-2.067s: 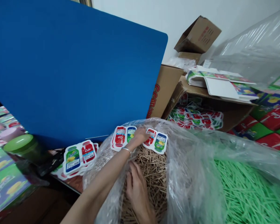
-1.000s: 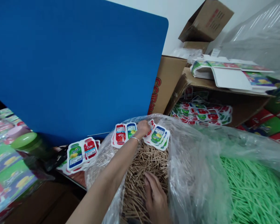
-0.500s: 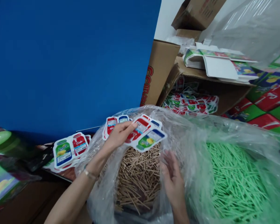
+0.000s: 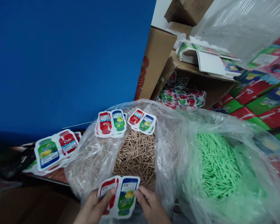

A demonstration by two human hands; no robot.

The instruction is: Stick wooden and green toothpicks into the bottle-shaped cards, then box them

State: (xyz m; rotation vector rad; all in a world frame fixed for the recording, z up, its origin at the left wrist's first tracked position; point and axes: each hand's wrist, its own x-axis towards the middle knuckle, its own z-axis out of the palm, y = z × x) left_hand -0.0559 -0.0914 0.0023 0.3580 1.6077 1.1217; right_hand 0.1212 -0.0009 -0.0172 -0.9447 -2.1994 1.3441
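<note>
Low in the head view, my left hand [image 4: 93, 205] pinches the left side of a few die-cut printed cards [image 4: 126, 196], thumb on top. The front card shows a red cola container and a green-and-blue lemon one. My right hand [image 4: 151, 203] grips the right edge between thumb and fingers. Just beyond lies an open clear plastic bag of thin brown sticks [image 4: 136, 155]. On the bag's far edge rest a stack of the same cards [image 4: 110, 124] and a smaller pile [image 4: 142, 122].
Another bag, with green sticks [image 4: 219, 165], stands at right. More cards [image 4: 57, 151] lie at left beside a tall blue panel [image 4: 65, 62]. Behind the bags, a cardboard box [image 4: 217, 90] holds many cards, with folded white cartons [image 4: 210, 60] on top. Red and green printed packs [image 4: 256, 96] are stacked at far right.
My left hand has brought cards from the bag's far edge back toward me. My right hand has moved left and closed on their edge. The view has shifted slightly.
</note>
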